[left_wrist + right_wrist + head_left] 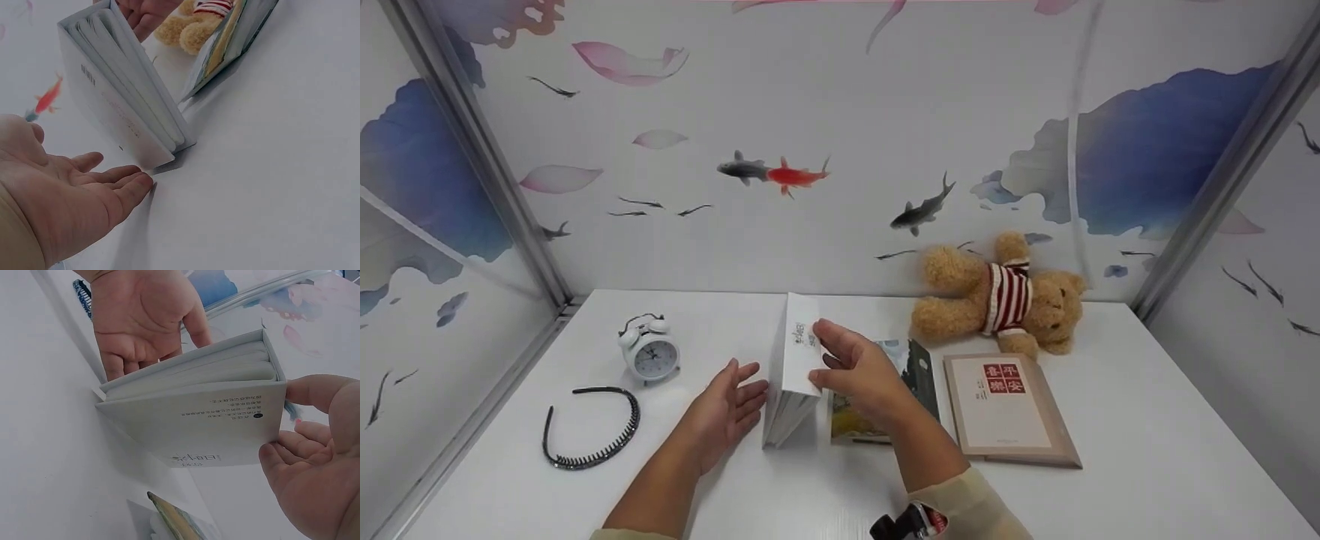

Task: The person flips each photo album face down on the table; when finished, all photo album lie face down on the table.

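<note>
A thick white book point(801, 367) stands upright on the white table, tilted a little, its spine facing up and its page edges toward me. My right hand point(866, 371) holds it at the spine with thumb and fingertips, as the right wrist view also shows for the book's lettered cover point(214, 422). On the other side, my left hand point(727, 416) is held palm toward the book, its fingers extended. In the left wrist view those fingertips point(143, 183) are right by the lower corner of the barcoded cover point(107, 107).
Right of the white book lies a dark green illustrated book point(921, 375), partly behind my right hand. Further right are a beige book point(1005, 412) and a teddy bear point(1009, 296) on its side. A white alarm clock point(652, 354) and black headband point(634, 424) sit at left.
</note>
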A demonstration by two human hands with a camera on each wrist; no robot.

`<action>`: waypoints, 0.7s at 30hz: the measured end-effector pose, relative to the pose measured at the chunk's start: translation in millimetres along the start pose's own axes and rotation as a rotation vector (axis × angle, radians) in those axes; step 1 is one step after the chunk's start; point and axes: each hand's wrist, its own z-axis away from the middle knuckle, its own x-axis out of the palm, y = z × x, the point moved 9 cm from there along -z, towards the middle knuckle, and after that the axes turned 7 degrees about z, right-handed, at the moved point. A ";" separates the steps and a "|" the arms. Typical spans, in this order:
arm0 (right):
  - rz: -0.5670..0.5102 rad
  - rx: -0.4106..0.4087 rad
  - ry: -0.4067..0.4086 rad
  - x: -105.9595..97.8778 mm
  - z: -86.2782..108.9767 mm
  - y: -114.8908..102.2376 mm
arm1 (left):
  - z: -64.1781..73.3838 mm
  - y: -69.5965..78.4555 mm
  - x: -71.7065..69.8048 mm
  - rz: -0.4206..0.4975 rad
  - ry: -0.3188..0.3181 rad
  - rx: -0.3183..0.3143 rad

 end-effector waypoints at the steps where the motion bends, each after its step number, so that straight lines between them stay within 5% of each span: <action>1: 0.006 0.002 0.002 -0.7 -0.2 0.5 | -0.3 -0.4 0.0 0.010 -0.002 -0.002; 10: 0.087 0.081 0.039 -7.4 1.9 8.4 | -0.8 1.5 -4.7 0.025 0.015 0.013; 21: 0.143 0.150 0.001 -0.8 -2.3 33.1 | 1.0 7.9 -20.1 -0.043 0.115 0.049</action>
